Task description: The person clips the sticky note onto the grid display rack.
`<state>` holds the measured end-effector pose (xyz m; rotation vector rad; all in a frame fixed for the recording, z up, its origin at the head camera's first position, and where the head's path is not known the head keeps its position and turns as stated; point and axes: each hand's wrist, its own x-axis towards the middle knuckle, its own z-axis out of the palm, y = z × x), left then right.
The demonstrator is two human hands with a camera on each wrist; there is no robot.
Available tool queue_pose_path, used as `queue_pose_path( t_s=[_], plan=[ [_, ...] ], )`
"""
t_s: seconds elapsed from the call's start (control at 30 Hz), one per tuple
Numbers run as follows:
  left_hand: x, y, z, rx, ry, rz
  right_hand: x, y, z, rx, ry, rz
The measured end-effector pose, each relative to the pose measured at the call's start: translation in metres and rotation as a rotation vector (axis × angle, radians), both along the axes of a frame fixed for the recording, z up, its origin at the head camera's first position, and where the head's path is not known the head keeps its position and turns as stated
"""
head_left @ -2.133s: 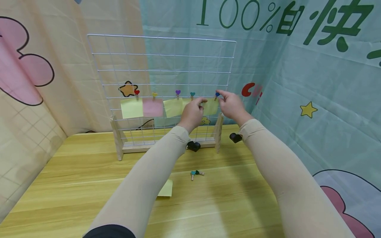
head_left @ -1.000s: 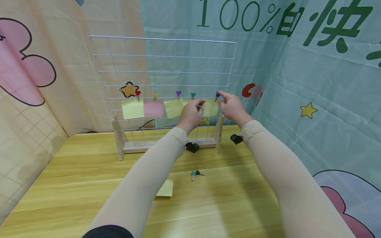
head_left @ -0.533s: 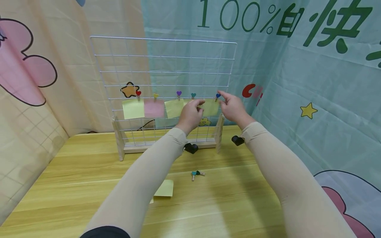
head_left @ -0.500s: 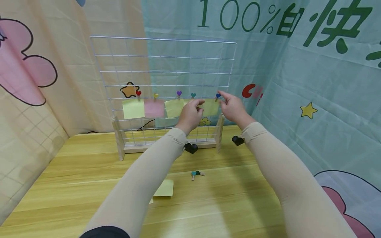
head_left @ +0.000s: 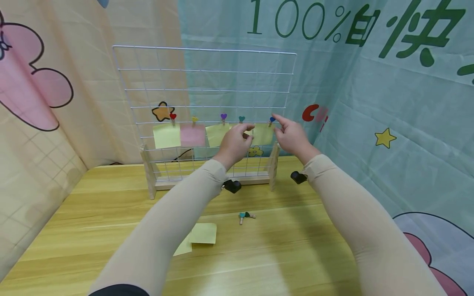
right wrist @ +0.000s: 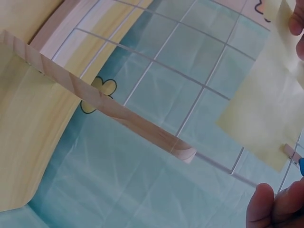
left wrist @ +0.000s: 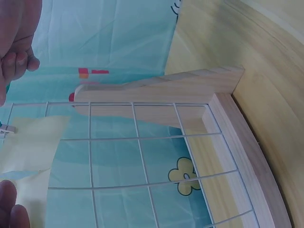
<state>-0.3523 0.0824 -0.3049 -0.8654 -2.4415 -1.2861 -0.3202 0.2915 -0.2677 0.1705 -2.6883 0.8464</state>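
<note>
In the head view my right hand [head_left: 294, 135] reaches to the blue heart clip [head_left: 272, 119], its index fingertip at the heart. That clip fixes a yellow-green sticky note [head_left: 263, 135] to the wire grid rack [head_left: 207, 88]. My left hand [head_left: 235, 144] is just left of this note, fingers loosely bent, with a visible gap between thumb and index; it partly hides another yellow-green note. In the right wrist view the clip [right wrist: 290, 153] sits on the note's [right wrist: 256, 118] edge, near right-hand fingers [right wrist: 261, 204]. Left-hand fingers [left wrist: 7, 204] show beside the notes in the left wrist view.
Other notes, yellow-green and pink [head_left: 192, 136], hang leftward under red, yellow, purple and teal heart clips. Two loose clips [head_left: 242, 217] lie on the wooden table [head_left: 289, 250]. Loose yellow notes [head_left: 203, 233] lie near my left forearm. Wooden feet [head_left: 149, 174] hold the rack.
My left hand has drifted slightly left, and my right wrist has shifted slightly right. The clips and hung notes keep their places. More of the loose notes shows beside my left forearm.
</note>
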Motion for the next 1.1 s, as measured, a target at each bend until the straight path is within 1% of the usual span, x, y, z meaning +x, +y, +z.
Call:
queue_pose_path(
  t_s=[0.27, 0.47, 0.6, 0.73, 0.83, 1.0, 1.1],
  plan=[
    [0.009, -0.013, 0.004, -0.032, 0.001, -0.04, 0.007, -0.001, -0.002, 0.0, 0.034, 0.04],
    [0.015, -0.025, 0.004, -0.054, 0.006, -0.079, 0.015, -0.003, -0.006, 0.03, 0.041, 0.074],
    [0.019, -0.035, 0.002, -0.066, -0.005, -0.096, 0.02, -0.006, -0.011, 0.045, 0.044, 0.095],
    [0.022, -0.047, -0.003, -0.084, -0.016, -0.103, 0.025, -0.01, -0.017, 0.064, 0.046, 0.123],
    [0.025, -0.059, -0.007, -0.111, -0.01, -0.108, 0.03, -0.014, -0.022, 0.081, 0.053, 0.153],
    [0.035, -0.079, -0.012, -0.147, 0.008, -0.127, 0.039, -0.018, -0.032, 0.115, 0.072, 0.211],
    [0.042, -0.091, -0.015, -0.178, 0.011, -0.12, 0.044, -0.02, -0.038, 0.146, 0.087, 0.238]
  ],
)
